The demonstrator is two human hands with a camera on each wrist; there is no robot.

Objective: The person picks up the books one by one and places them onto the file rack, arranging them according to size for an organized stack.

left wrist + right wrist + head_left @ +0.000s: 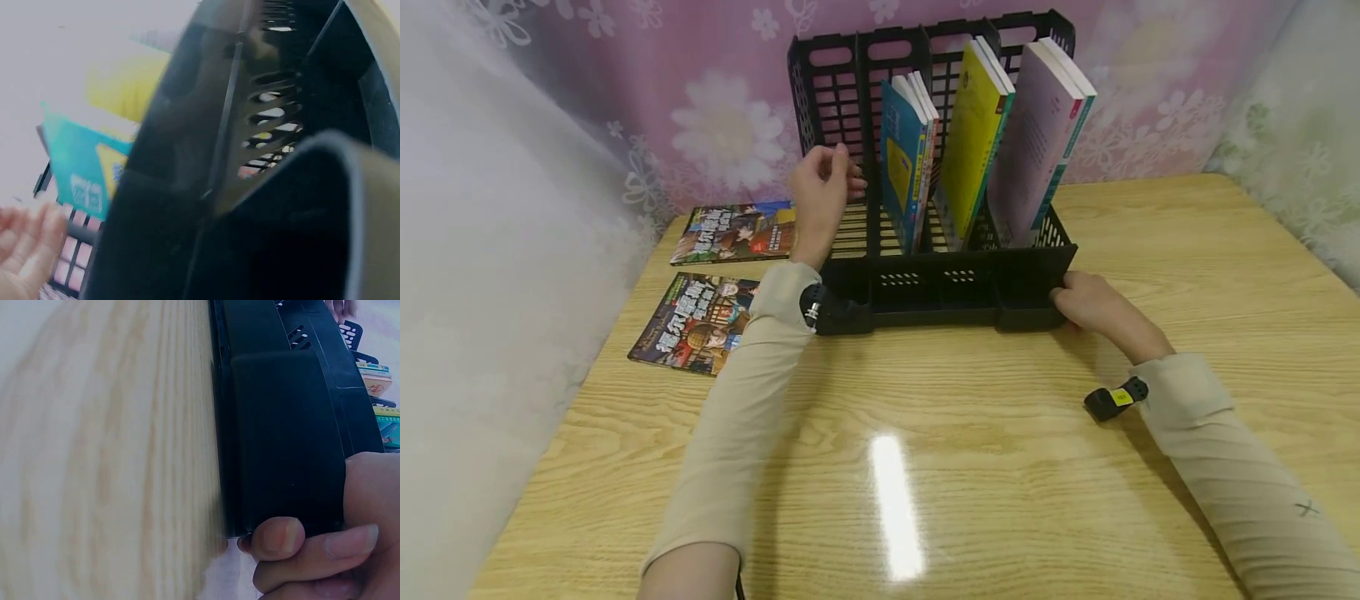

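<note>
A black plastic book rack (940,287) stands on the table with several books upright in it. From the left, these are a blue book (901,158), a yellow book (972,133) and a pale purple book (1033,142). Over the rack's leftmost compartment hovers my left hand (822,196), its fingers loosely bent and holding nothing; the left wrist view shows part of this hand (28,250) near the blue book. At the rack's front right corner, my right hand (1093,308) grips the edge, fingers curled against its end (312,562).
Two comic-style books lie flat on the table left of the rack, a rear one (730,233) and a front one (696,325), both partly covered by the left arm. A pink flowered curtain (722,125) hangs behind. The wooden table (1000,467) extends in front.
</note>
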